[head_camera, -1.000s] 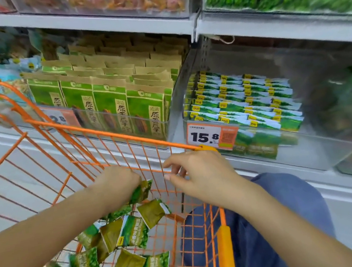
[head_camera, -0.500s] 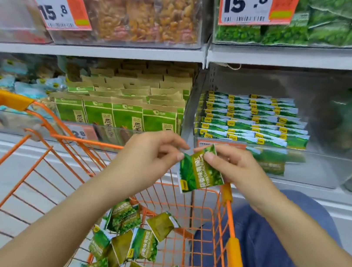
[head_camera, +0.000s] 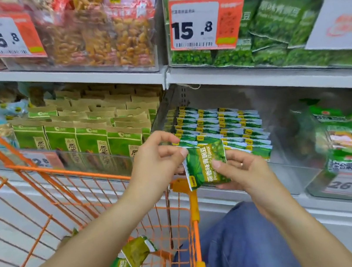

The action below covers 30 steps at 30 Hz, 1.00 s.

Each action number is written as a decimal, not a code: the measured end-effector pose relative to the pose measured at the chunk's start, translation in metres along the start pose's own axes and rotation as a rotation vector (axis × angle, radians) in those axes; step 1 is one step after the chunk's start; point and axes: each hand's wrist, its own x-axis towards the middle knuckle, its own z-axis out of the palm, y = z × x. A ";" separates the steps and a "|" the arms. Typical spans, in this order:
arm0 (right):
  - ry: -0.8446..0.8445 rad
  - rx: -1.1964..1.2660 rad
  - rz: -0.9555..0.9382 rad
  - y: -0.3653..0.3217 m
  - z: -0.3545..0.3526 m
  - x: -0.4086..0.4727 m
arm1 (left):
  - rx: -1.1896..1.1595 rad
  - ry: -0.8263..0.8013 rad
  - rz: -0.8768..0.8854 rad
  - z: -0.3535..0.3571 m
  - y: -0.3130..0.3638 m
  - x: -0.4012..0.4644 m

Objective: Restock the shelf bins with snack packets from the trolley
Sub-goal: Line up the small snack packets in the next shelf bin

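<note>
Between both sets of fingertips sits one green pea packet (head_camera: 206, 165): left hand (head_camera: 154, 166) pinches its top corner, right hand (head_camera: 242, 169) grips its right side, thumb across the front. Right fingers mostly hidden behind it, over the trolley (head_camera: 191, 202) rim.

Two hands (head_camera: 198, 166) — one held packet (head_camera: 206, 165), one trolley (head_camera: 190, 199), four price tags (head_camera: 204, 22).

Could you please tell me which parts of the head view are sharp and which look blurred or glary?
Head view: the small green pea packet between both hands is sharp, its print legible; the clear plastic bin at right shows hazy glare; the upper-right green bags smear with motion blur.
</note>
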 end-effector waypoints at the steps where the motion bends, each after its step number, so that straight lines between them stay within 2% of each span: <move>1: -0.007 -0.048 -0.017 -0.003 -0.006 -0.002 | 0.001 -0.006 0.028 0.005 0.000 0.002; 5: 0.001 -0.303 -0.126 -0.009 -0.028 -0.004 | 0.130 -0.068 0.219 0.030 0.005 0.003; 8: -0.042 -0.633 -0.214 -0.016 -0.036 -0.003 | 0.235 -0.119 0.332 0.049 0.011 0.000; 10: 0.015 -0.824 -0.301 -0.020 -0.041 0.000 | 0.377 -0.100 0.422 0.054 0.012 0.002; 12: 0.129 -0.857 -0.316 -0.020 -0.050 0.005 | 0.556 -0.078 0.471 0.051 0.002 0.011; 16: 0.334 -0.705 -0.269 -0.019 -0.082 0.014 | 0.871 -0.196 0.358 0.028 -0.043 0.026; 18: 0.408 -0.760 -0.253 -0.019 -0.094 0.019 | 1.008 -0.224 0.389 0.023 -0.062 0.025; 20: 0.460 -0.883 -0.229 -0.020 -0.105 0.026 | 1.045 -0.214 0.414 0.025 -0.068 0.024; 23: 0.436 -1.045 -0.111 -0.025 -0.112 0.041 | 1.050 -0.164 0.444 0.027 -0.066 0.024; 26: 0.331 -1.250 0.141 -0.020 -0.121 0.063 | 1.047 -0.165 0.457 0.026 -0.068 0.024; 30: 0.163 -1.209 0.371 -0.008 -0.129 0.083 | 1.053 -0.182 0.472 0.025 -0.068 0.025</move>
